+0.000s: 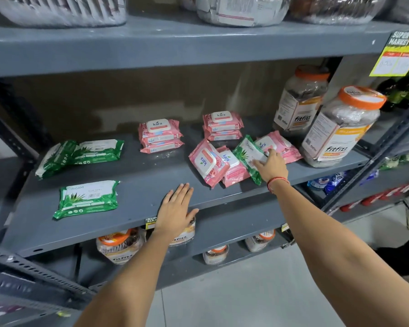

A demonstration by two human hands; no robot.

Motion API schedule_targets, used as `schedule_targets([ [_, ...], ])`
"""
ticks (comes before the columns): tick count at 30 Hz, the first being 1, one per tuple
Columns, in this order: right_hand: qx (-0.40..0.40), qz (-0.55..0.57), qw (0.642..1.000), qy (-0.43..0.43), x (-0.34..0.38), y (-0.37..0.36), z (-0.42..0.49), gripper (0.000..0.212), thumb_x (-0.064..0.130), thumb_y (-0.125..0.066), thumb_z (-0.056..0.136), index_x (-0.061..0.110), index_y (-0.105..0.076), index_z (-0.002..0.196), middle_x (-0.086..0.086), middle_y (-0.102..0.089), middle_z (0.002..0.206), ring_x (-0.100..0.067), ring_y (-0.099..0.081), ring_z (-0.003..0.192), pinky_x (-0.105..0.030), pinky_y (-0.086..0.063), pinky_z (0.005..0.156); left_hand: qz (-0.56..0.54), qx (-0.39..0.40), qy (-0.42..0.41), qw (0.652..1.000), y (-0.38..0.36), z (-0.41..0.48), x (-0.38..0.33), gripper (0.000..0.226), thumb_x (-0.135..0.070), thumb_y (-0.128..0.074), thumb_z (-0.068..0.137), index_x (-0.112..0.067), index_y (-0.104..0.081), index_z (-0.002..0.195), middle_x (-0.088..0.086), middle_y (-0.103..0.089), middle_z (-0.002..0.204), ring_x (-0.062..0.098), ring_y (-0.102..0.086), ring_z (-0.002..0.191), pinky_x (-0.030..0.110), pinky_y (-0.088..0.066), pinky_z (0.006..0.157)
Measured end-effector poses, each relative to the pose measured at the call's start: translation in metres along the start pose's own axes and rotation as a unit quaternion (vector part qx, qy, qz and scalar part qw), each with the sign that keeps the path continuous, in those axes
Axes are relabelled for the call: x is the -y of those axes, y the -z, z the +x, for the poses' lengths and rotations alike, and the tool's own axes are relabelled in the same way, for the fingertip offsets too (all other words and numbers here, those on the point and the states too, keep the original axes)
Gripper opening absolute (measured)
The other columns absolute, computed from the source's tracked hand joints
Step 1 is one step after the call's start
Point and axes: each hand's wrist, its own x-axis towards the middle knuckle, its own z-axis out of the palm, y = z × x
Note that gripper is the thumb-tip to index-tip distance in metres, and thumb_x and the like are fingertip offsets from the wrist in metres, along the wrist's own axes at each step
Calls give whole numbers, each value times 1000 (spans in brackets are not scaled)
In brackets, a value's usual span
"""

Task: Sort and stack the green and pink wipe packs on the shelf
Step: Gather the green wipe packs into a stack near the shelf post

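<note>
On the grey shelf (139,171) lie green and pink wipe packs. Two green packs (80,154) are piled at the left back, and a single green pack (87,198) lies at the left front. Two pink stacks stand further back, one stack (159,135) in the middle and another stack (222,125) to its right. At the right sits a jumble: pink packs (208,162), a tilted green pack (247,153) and another pink pack (281,143). My right hand (270,167) rests on the tilted green pack, fingers spread over it. My left hand (175,212) lies flat and open on the shelf's front edge.
Two large clear jars with orange lids (340,126) stand at the shelf's right end, close to the jumble. More jars (121,246) sit on the shelf below. Wrapped goods fill the shelf above. A yellow price tag (397,55) hangs at upper right.
</note>
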Motion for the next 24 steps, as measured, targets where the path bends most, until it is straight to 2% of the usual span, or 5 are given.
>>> schedule_targets([
  [4, 13, 111, 993, -36, 0, 3, 2, 60, 30, -71, 84, 1, -48, 131, -18, -61, 124, -34, -56, 115, -43, -48, 95, 10, 1, 2, 1000, 1, 0, 0, 64, -49, -39, 93, -8, -32, 142, 8, -33, 149, 22, -27, 138, 39, -20, 112],
  [8, -1, 180, 982, -63, 5, 8, 0, 55, 19, -73, 82, 1, -51, 129, -16, -64, 122, -31, -59, 114, -36, -46, 95, 15, 5, 3, 1000, 2, 0, -1, 64, -49, -37, 94, -9, -29, 143, 8, -29, 151, 21, -24, 139, 39, -19, 112],
  [19, -102, 195, 975, -7, 38, 42, -5, 47, 23, -71, 84, 4, -57, 124, -16, -67, 114, -32, -62, 107, -39, -49, 92, -37, 28, -5, 999, 23, -1, 5, 66, -47, -33, 97, -11, -11, 148, 5, -8, 157, 17, -1, 143, 32, -2, 114],
  [22, -113, 212, 971, 11, 58, 44, -10, 52, 27, -71, 83, 5, -55, 128, -16, -67, 114, -31, -61, 108, -39, -48, 93, -42, 7, -2, 999, 34, -6, 22, 67, -48, -36, 95, -10, -14, 147, 7, -12, 156, 19, -3, 143, 33, -2, 114],
  [24, -112, 221, 969, 25, 72, 42, -15, 50, 27, -70, 84, 5, -56, 126, -16, -67, 112, -31, -61, 107, -38, -47, 91, -36, -23, 6, 999, 40, -12, 35, 65, -49, -33, 95, -9, -22, 145, 9, -21, 154, 20, -9, 142, 36, -8, 114],
])
